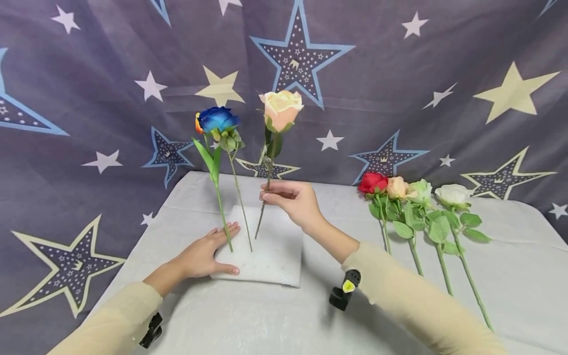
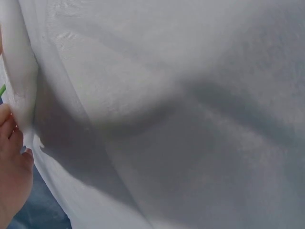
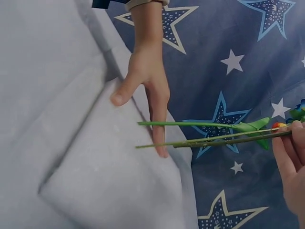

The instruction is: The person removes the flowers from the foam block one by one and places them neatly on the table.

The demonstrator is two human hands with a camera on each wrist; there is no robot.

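Observation:
A white foam block [image 1: 275, 261] lies on the table. My left hand [image 1: 201, 254] rests on its left side, thumb and fingers spread; the left wrist view catches only part of that hand [image 2: 14, 176] at the edge. Two flowers stand upright in the block: a blue rose [image 1: 218, 119] and, mostly hidden behind it, an orange flower [image 1: 198, 123] with a green stem [image 1: 222, 209]. Between thumb and fingers my right hand [image 1: 295, 202] pinches the stem of a peach rose [image 1: 281, 111], held upright above the block. Whether its stem end touches the foam, I cannot tell.
On the right of the table lie a red rose [image 1: 373, 182], a peach-orange rose [image 1: 397, 188], a pale green rose [image 1: 420, 191] and a white rose [image 1: 453, 195], stems toward me. A star-patterned curtain [image 1: 337, 88] hangs behind the white-covered table [image 1: 213, 315].

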